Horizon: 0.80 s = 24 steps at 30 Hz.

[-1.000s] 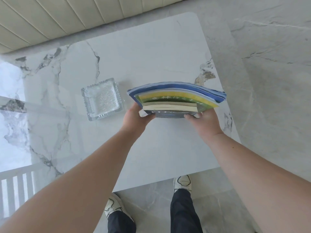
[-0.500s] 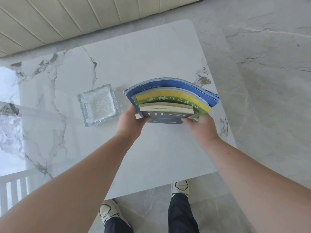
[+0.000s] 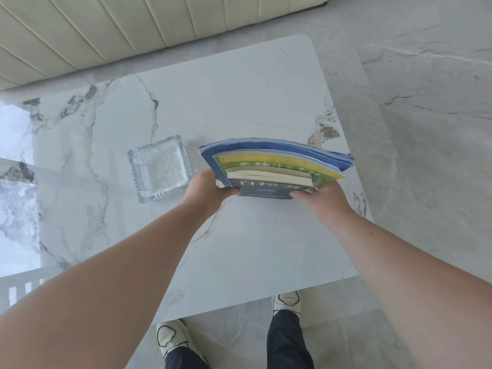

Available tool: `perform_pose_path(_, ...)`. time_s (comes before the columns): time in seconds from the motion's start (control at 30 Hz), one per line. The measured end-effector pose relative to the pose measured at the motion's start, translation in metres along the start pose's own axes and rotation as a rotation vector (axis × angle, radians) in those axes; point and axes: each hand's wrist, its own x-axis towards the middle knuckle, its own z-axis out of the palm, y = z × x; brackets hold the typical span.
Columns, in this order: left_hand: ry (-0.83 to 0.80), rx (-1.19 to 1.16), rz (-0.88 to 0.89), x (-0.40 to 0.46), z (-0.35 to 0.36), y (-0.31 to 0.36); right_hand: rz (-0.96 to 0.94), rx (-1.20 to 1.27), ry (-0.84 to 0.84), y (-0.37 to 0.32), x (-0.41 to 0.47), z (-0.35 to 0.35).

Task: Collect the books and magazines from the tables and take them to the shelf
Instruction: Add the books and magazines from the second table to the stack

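A stack of books and magazines (image 3: 277,163) stands on edge, tilted, over the white marble table (image 3: 239,102) near its right side. The outermost is a blue magazine, then a yellow and green one, a thick cream-paged book and a dark blue cover nearest me. My left hand (image 3: 207,189) grips the stack's lower left corner. My right hand (image 3: 323,201) grips its lower right corner. Whether the stack's bottom edge touches the tabletop is hidden by my hands.
A square clear glass ashtray (image 3: 159,167) sits on the table just left of the stack. A cream ribbed sofa (image 3: 133,27) runs behind the table. Grey marble floor (image 3: 426,129) lies to the right; my feet (image 3: 286,302) stand at the table's near edge.
The stack has tipped more upright toward me and shifted slightly nearer, both hands still gripping it. The view has tilted down a little.
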Motion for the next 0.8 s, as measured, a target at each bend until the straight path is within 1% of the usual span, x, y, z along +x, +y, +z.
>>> perform_pose_path(0.07, -0.017, 0.001, -0.001, 0.005, -0.002, 0.004, -0.012, -0.013, -0.018, -0.006, 0.005, -0.004)
perform_pose_path(0.17, -0.102, 0.014, 0.018, 0.010, -0.011, 0.011, 0.000, 0.045, -0.072, -0.013, 0.011, -0.012)
perform_pose_path(0.23, -0.137, 0.014, 0.034, 0.013, -0.018, 0.012, -0.011, 0.043, -0.098, -0.014, 0.012, -0.016)
perform_pose_path(0.3, -0.133, 0.016, 0.036, 0.013, -0.020, 0.009, -0.032, 0.009, -0.090, -0.014, 0.011, -0.016)
perform_pose_path(0.43, -0.097, 0.002, 0.014, 0.005, -0.014, -0.003, -0.033, -0.148, -0.037, -0.013, 0.005, -0.008)
perform_pose_path(0.5, -0.087, -0.003, 0.006, 0.002, -0.007, -0.009, -0.011, -0.131, -0.011, -0.008, 0.003, -0.004)
perform_pose_path(0.63, -0.055, 0.029, 0.006, 0.004, -0.002, -0.010, -0.038, -0.097, 0.023, -0.003, 0.005, -0.002)
perform_pose_path(0.73, -0.083, 0.039, 0.008, 0.008, -0.007, -0.004, -0.026, -0.076, -0.025, -0.012, 0.007, -0.005)
perform_pose_path(0.8, -0.142, 0.004, 0.025, 0.008, -0.015, 0.003, -0.012, 0.021, -0.096, -0.021, 0.005, -0.011)
